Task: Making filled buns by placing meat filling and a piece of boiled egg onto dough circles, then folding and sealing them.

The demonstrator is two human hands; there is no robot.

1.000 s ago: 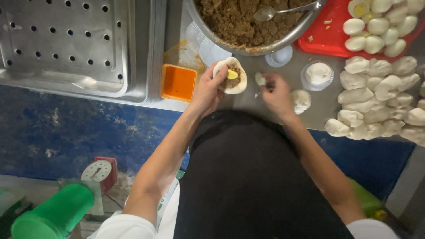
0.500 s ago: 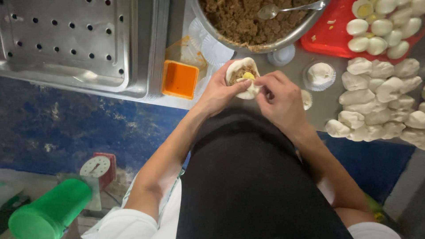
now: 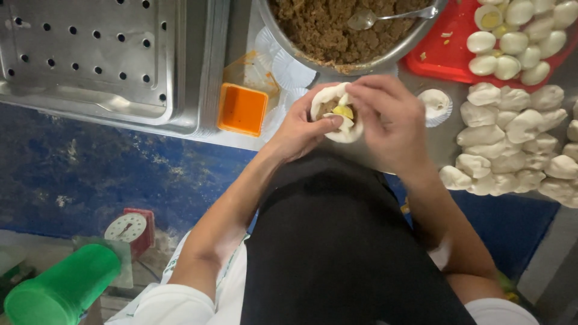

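My left hand cups a round of white dough with brown filling and a piece of boiled egg in its middle. My right hand is over the dough's right side, its fingers on the rim. Both hands are just in front of a large metal bowl of brown minced filling, where a spoon lies. A finished white bun sits on paper to the right.
Several white dough pieces lie piled on the steel counter at right. A red tray holds halved boiled eggs. An orange square tub and paper liners sit left of the bowl. A perforated steel tray fills the left. A green cup and a small scale are below.
My right hand came from the counter to the dough and now covers its right side. The egg piece now lies on the filling. My view has shifted slightly.
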